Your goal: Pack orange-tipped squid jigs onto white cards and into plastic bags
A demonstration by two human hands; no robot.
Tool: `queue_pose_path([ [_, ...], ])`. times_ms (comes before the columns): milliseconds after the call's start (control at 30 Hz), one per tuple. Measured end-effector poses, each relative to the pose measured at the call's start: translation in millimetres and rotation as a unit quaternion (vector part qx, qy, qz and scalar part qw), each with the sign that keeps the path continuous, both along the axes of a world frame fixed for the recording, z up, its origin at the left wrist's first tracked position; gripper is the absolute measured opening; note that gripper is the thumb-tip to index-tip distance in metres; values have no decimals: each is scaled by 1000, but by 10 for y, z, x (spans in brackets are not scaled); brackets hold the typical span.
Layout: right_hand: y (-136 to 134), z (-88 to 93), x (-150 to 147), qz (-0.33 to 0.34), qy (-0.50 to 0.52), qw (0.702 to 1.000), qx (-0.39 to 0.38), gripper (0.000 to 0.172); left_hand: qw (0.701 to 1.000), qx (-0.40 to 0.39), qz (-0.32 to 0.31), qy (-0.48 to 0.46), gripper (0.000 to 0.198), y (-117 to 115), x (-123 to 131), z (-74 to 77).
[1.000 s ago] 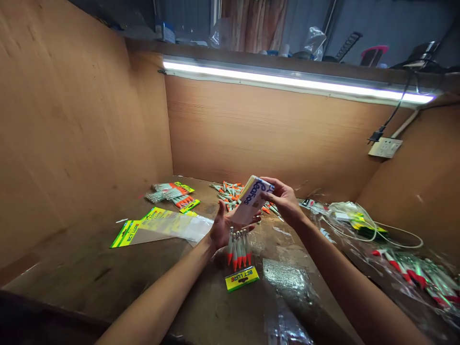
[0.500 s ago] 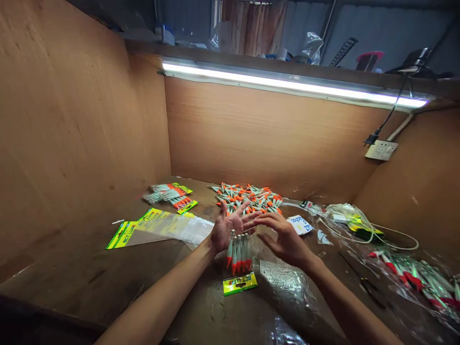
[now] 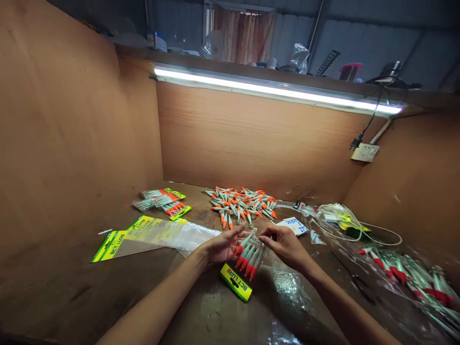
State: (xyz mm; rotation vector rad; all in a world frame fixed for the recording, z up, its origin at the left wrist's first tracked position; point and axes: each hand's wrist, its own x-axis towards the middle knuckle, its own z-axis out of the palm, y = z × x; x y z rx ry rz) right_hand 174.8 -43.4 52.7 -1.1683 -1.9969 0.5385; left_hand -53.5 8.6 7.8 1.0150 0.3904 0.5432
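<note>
Head view: right hand (image 3: 283,245) pinches the pack (image 3: 248,261) at its hook end; left hand (image 3: 223,247) cups its left edge, fingers partly hidden, can't tell how firmly. Pack lies between the two, about equally near both. Long axis runs from hook end back toward the body, slightly left, header (image 3: 236,281) nearest. Right fingertips mask part of hook end. Loose lures (image 3: 244,203) beyond, flat bags (image 3: 161,235) left, white card (image 3: 293,225) beyond right hand.

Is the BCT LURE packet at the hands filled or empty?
Filled: several orange-tipped lures lie side by side, showing through the clear BCT LURE packet.
</note>
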Motion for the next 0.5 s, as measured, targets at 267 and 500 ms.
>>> queue_pose_path([
  [267,-206,-554,431,-17,68,982,-175,22,911,321,55,252,65,-18,130,-214],
  [500,-115,-626,808,-11,-5,981,-194,22,763,511,128,374,37,-258,172,-69],
])
